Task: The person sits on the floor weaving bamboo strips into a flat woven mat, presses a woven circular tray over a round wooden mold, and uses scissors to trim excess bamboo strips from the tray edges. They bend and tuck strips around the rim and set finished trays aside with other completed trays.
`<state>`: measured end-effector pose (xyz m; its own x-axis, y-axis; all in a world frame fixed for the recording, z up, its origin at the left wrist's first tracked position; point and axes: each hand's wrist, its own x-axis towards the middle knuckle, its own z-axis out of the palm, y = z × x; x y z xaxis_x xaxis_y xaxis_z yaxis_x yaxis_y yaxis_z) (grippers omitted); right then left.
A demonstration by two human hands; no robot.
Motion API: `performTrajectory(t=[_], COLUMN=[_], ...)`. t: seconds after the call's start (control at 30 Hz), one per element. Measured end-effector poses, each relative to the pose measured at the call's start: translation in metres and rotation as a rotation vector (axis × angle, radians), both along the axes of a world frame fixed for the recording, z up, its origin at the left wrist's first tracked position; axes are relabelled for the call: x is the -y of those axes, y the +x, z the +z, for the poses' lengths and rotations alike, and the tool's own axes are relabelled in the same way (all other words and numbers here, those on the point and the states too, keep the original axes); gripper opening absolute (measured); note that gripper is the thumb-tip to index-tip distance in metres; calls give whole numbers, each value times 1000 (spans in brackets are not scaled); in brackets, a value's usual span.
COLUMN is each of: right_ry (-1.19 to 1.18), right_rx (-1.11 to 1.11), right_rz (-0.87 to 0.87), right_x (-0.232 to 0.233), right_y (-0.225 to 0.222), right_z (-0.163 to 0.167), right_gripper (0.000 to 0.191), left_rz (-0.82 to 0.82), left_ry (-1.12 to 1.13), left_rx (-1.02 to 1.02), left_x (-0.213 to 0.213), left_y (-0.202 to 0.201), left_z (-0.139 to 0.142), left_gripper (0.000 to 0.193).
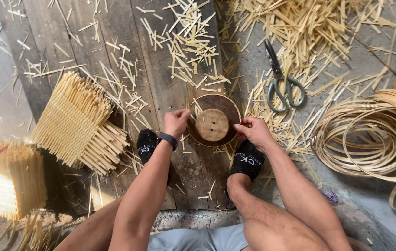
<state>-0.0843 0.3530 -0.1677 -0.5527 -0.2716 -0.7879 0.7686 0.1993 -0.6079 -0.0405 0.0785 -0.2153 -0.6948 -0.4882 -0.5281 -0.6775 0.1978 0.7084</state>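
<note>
A round dark wooden form (214,122) with a lighter wooden disc (212,124) on top and a thin bamboo hoop around its rim sits on the plank floor between my feet. My left hand (176,122) is closed on the form's left edge; a dark band is on that wrist. My right hand (253,131) grips the right edge, fingers pinching the hoop. Both feet wear black socks (246,161).
A stack of cut bamboo sticks (78,122) lies to the left, another bundle (7,179) at far left. Scissors (281,83) lie upper right among scattered bamboo offcuts. Coils of bamboo strip (374,135) fill the right side.
</note>
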Motion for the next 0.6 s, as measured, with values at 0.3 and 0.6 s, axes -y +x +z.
performTrajectory(t=[0.3,0.6], right_ry=[50,-282], right_rx=[-25,45], right_rz=[-84,-263], right_x=[1,-2], right_y=[10,32], right_z=[-24,-17], right_gripper=[14,21], left_rz=[74,432], left_ry=[125,730], left_rx=[116,-3], left_x=[5,-11], left_y=[7,37], left_z=[3,7], left_gripper=[36,37])
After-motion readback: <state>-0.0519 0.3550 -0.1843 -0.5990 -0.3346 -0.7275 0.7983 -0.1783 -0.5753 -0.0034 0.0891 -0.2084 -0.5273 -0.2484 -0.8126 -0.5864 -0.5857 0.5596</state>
